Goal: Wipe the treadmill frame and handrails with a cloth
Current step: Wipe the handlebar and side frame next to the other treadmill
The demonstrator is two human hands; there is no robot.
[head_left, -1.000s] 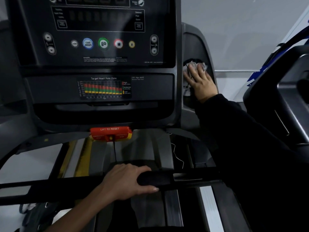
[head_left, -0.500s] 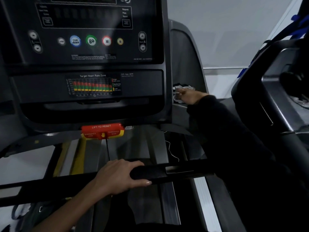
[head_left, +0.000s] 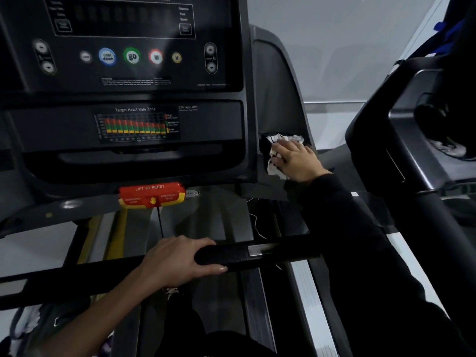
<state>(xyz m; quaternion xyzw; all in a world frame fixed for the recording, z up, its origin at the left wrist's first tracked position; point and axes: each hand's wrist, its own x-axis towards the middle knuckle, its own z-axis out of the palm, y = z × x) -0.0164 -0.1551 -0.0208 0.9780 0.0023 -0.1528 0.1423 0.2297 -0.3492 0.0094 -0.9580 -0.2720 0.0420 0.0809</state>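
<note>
My right hand [head_left: 296, 161] presses a crumpled white cloth [head_left: 274, 155] flat against the lower part of the treadmill's grey right side frame [head_left: 278, 81], just right of the console. Part of the cloth is hidden under my palm. My left hand [head_left: 177, 261] is wrapped around the black front handrail [head_left: 257, 253], which runs across the view below the console. The right arm is in a black sleeve.
The dark console [head_left: 134, 57] with round buttons fills the upper left. A red emergency stop tab [head_left: 152, 195] hangs below it, with a cord. A second treadmill [head_left: 422, 140] stands close on the right. The belt and silver side rail [head_left: 311, 300] lie below.
My right hand has slid the cloth down the right side frame, from beside the buttons to the lower edge of the console. My left hand has stayed on the handrail.
</note>
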